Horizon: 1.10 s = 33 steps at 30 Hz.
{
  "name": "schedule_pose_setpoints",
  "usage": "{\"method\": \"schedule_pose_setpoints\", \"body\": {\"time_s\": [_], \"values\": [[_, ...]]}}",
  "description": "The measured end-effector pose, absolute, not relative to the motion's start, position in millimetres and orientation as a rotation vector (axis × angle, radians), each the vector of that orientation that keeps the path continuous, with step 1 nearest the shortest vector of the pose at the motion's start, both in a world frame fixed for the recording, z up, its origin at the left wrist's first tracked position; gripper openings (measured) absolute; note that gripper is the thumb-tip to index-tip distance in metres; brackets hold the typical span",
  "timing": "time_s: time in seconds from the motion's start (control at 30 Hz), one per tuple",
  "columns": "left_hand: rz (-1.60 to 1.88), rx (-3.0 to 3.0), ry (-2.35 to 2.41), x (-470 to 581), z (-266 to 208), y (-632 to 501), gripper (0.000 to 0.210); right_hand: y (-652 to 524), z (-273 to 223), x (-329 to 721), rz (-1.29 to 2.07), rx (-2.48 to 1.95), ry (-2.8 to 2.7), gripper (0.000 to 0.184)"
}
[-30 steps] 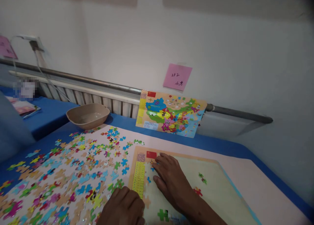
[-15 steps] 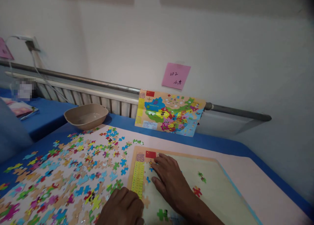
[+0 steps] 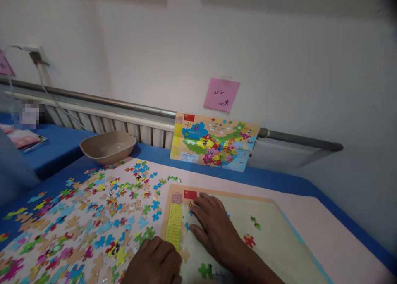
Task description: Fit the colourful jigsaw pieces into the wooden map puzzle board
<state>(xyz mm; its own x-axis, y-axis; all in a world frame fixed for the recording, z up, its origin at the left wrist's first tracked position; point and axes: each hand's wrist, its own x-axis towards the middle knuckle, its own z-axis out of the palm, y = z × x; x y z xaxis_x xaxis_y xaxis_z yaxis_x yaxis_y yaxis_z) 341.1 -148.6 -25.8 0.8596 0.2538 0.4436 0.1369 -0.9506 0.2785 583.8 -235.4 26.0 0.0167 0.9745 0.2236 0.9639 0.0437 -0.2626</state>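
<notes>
My right hand lies over the upper left of the jigsaw board, fingers stretched out and touching it just below the red flag corner. Some puzzle pieces beside its fingertips are partly covered. My left hand rests curled at the board's lower left edge, by the yellow printed strip; its fingertips are hidden, so anything in them cannot be made out. On the board lie a red piece, a green piece, a green-and-black piece and a tan piece.
Many loose puzzle pieces spread over the pink sheet left of the board. Behind them stands a beige plastic basin. A colourful map picture leans against the wall rail, below a pink note. A blue table is at the left.
My right hand has shifted very slightly leftward on the board, fingers still stretched out. The camera view has moved a little; the pieces and my left hand look unchanged.
</notes>
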Motion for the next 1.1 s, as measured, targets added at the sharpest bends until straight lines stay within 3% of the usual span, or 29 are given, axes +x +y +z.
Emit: {"method": "schedule_pose_setpoints", "body": {"time_s": [0.2, 0.53, 1.1], "values": [[0.706, 2.785, 0.318, 340.2, -22.4, -150.0, 0.026, -236.7, 28.3, 584.0, 0.089, -1.978, -1.970, 0.042], [0.685, 2.786, 0.300, 340.9, -26.0, -147.5, 0.026, -224.5, 28.2, 587.8, 0.079, -1.889, -1.917, 0.018], [0.753, 2.790, 0.321, 341.4, -23.0, -151.7, 0.028, -235.1, 28.8, 589.9, 0.051, -1.824, -1.882, 0.018]]}}
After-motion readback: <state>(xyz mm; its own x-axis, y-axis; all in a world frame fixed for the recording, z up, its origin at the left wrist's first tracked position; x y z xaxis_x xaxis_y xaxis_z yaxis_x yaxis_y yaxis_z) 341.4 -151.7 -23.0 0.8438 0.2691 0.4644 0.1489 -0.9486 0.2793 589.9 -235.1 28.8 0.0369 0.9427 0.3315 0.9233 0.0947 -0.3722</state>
